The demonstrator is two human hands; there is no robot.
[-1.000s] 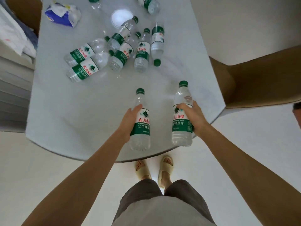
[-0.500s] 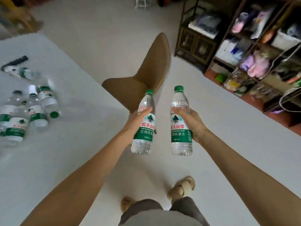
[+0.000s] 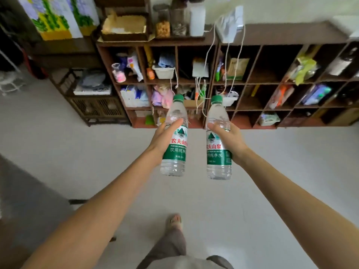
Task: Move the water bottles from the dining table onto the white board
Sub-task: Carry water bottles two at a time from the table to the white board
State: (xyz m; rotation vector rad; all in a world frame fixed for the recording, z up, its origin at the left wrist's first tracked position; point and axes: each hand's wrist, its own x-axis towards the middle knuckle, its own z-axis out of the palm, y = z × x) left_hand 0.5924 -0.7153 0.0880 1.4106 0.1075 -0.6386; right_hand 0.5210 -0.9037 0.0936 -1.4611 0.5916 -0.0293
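Two water bottles are in transit, one in each hand, held upright over the pale floor [image 3: 272, 191] at the centre of the frame. The left hand [image 3: 162, 141] has its fingers wrapped around the left bottle [image 3: 174, 152] at label height, thumb lying across the clear shoulder. The right hand [image 3: 231, 141] grips the right bottle [image 3: 217, 154] the same way. Both bottles have green caps and look full. They hang just apart, not touching.

Ahead, across the upper frame, stands a brown cubby shelf [image 3: 252, 78] crammed with bags and boxes. Neither the dining surface nor the white board shows here, so how many bottles are already delivered cannot be told. Judging by this, the carry is midway: these two are lifted and not yet set down on the board.
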